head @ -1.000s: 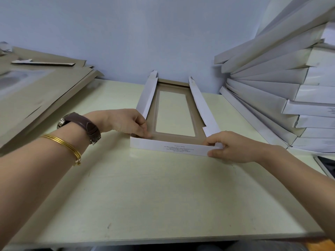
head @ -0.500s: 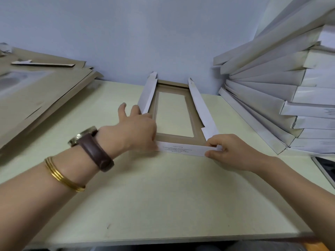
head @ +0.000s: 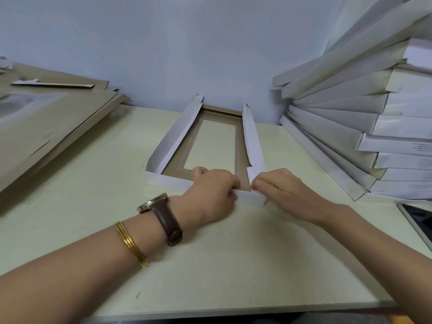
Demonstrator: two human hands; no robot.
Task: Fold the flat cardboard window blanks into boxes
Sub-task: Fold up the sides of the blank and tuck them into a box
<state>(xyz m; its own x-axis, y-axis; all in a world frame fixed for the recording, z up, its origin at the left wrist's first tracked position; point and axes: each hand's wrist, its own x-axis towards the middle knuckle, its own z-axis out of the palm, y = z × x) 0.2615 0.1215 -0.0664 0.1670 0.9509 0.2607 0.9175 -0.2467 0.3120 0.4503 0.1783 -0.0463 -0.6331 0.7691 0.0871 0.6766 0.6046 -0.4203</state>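
A half-folded window box blank (head: 174, 141) lies on the pale table (head: 210, 265), brown inside with white outer walls and a long rectangular window. Its two long side walls stand up. The near end wall stands upright too. My left hand (head: 212, 191) grips that near wall right of its middle, fingers curled over its top edge. My right hand (head: 278, 188) pinches the near right corner, where the right wall's tab meets the end wall. The corner itself is partly hidden by my fingers.
A tall leaning stack of finished white boxes (head: 364, 118) fills the right side. A pile of flat brown blanks (head: 46, 122) lies at the left, tilted toward the table. A dark tablet or phone (head: 418, 220) sits at the right edge. The wall stands close behind.
My left hand has slid right along the near end wall, from the left corner to beside my right hand. The right hand stays at the near right corner.
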